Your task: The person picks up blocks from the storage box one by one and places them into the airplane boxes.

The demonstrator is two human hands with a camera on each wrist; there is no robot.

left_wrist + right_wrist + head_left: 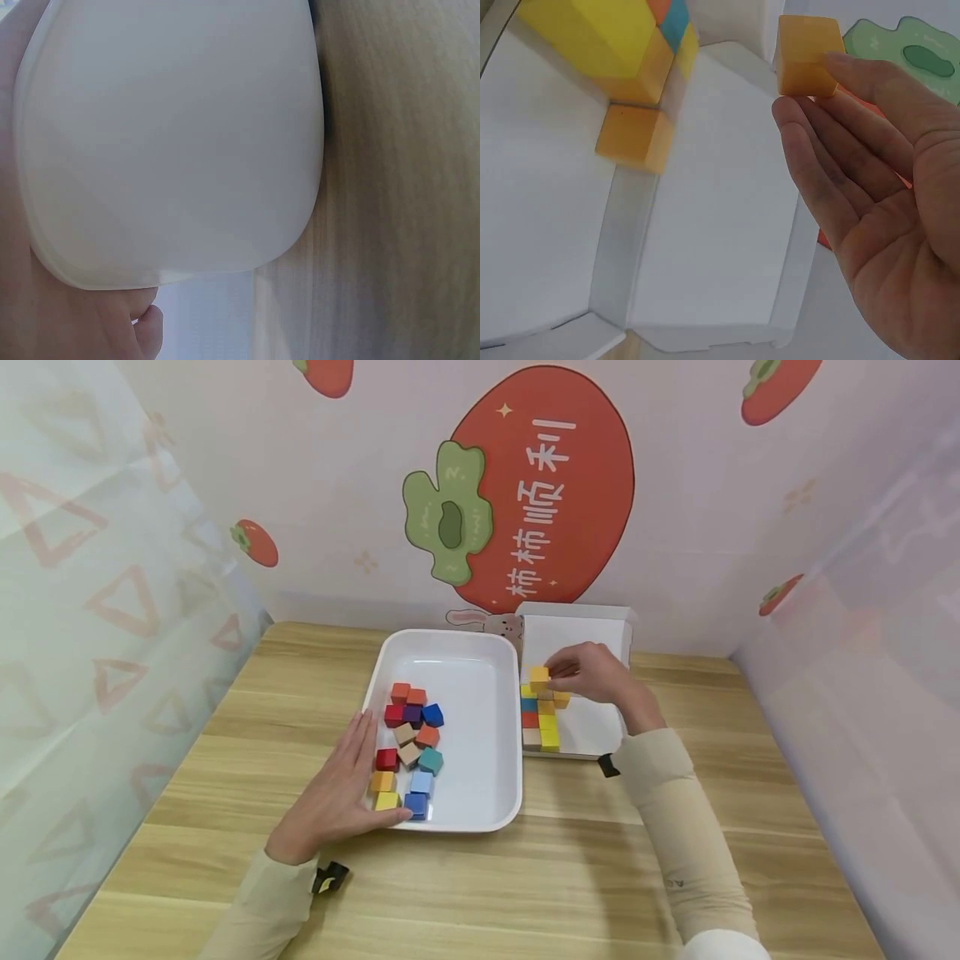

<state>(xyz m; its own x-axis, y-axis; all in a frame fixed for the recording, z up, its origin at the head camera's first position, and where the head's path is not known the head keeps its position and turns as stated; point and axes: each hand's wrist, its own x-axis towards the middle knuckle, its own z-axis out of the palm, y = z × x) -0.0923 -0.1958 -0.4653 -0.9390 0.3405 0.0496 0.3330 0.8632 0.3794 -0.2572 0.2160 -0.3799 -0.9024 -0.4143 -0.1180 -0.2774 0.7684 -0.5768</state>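
My right hand (588, 672) pinches an orange-yellow cube (808, 56) between thumb and fingertips, above a white cardboard box (588, 727). Inside the box, along its left side, stand several coloured cubes, among them a yellow cube (549, 740) and an orange cube (635, 135). My left hand (337, 793) rests on the near left corner of a white tray (506, 777), fingers straight along the left rim and thumb over the front rim. In the left wrist view the tray's outer wall (172, 142) hides much of that hand.
Loose cubes lie in the tray's left half, including a teal cube (431, 762) and a purple cube (412, 715). The box's raised lid (577, 631) stands against the printed backdrop (337, 585). The wooden table (480, 893) extends in front, with fabric walls on both sides.
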